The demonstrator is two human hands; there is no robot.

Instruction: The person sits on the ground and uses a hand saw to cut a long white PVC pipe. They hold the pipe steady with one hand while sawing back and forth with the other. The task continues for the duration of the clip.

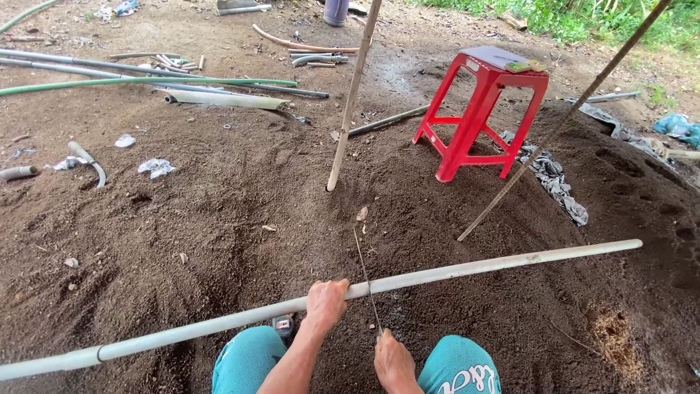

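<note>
White pipe [467, 268], left hand [326, 303] gripping, soil [219, 219]

Red stool [477, 109], white pipe [467, 268], teal trousers [248, 361], brown soil [219, 211].

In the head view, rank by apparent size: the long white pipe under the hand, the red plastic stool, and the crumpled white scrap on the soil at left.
1. long white pipe, spans nearly the whole frame, gripped by the left hand.
2. red plastic stool, though farther from the camera.
3. crumpled white scrap, clearly smallest.
</note>
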